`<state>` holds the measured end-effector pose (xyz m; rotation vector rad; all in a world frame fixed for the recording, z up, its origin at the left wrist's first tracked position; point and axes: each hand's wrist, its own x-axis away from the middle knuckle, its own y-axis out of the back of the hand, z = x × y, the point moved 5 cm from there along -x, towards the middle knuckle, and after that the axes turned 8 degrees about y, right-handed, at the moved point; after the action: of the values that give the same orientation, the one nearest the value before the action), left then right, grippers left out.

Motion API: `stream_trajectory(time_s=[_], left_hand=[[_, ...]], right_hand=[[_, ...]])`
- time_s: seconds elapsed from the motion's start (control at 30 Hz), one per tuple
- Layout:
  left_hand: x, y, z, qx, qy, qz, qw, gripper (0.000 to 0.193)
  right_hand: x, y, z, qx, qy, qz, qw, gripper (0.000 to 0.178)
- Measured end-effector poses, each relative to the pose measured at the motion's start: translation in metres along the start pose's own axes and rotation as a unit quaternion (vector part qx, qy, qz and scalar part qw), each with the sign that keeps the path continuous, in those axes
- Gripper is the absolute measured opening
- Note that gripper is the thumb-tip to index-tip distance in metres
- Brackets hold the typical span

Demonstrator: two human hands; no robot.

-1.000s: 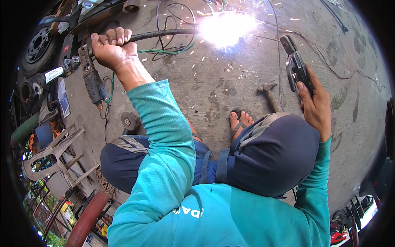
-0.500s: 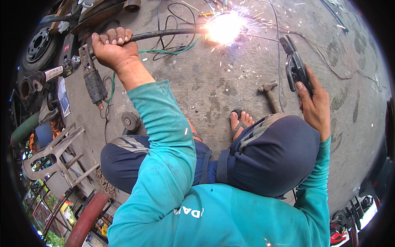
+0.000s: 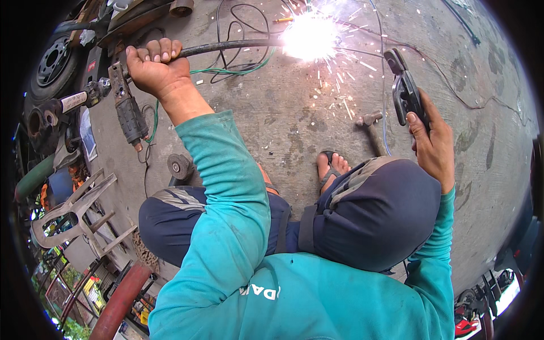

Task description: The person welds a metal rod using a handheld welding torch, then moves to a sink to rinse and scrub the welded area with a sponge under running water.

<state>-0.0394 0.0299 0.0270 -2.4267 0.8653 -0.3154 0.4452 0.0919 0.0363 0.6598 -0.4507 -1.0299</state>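
My left hand [image 3: 156, 71] is closed around a dark metal bar [image 3: 232, 46] that lies on the concrete and runs right to a bright welding flash [image 3: 309, 37] throwing sparks. My right hand [image 3: 433, 141] is raised at the right and grips a black clamp-shaped welding holder [image 3: 403, 90] with a thin blue cable trailing from it. Both arms are in teal sleeves, and a dark hood [image 3: 377, 218] covers the head below. A foot in a sandal [image 3: 333, 167] rests on the ground between the hands.
An angle grinder [image 3: 127, 110] lies just left of my left hand, with a loose grinding disc [image 3: 180, 166] below it. A hammer [image 3: 371, 127] lies by the foot. Black and green cables [image 3: 238, 71], a tyre [image 3: 54, 56], a plastic chair [image 3: 73, 215] and a red pipe [image 3: 122, 294] crowd the left side.
Both hands keep their grips and places. The welding flash dimmed half a second ago and now flares wider, with more sparks falling to the right.
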Motion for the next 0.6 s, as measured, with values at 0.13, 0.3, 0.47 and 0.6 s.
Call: stream_trajectory(time_s=[0.13,0.3,0.47,0.6], left_hand=[[-0.001,-0.001,0.001,0.005,0.002,-0.002,1.000,0.050],[0.001,0.000,0.000,0.003,0.001,-0.016,1.000,0.050],[0.003,-0.002,0.001,-0.011,-0.005,-0.041,0.999,0.050],[0.002,-0.001,0.000,0.005,0.002,-0.031,1.000,0.050]], right_hand=[[0.000,0.001,0.002,0.014,0.009,0.001,1.000,0.049],[-0.001,-0.002,-0.002,0.025,0.036,-0.009,0.999,0.048],[-0.001,0.002,0.006,-0.005,0.015,0.004,1.000,0.047],[0.000,-0.003,-0.006,0.012,0.002,0.012,1.000,0.049]])
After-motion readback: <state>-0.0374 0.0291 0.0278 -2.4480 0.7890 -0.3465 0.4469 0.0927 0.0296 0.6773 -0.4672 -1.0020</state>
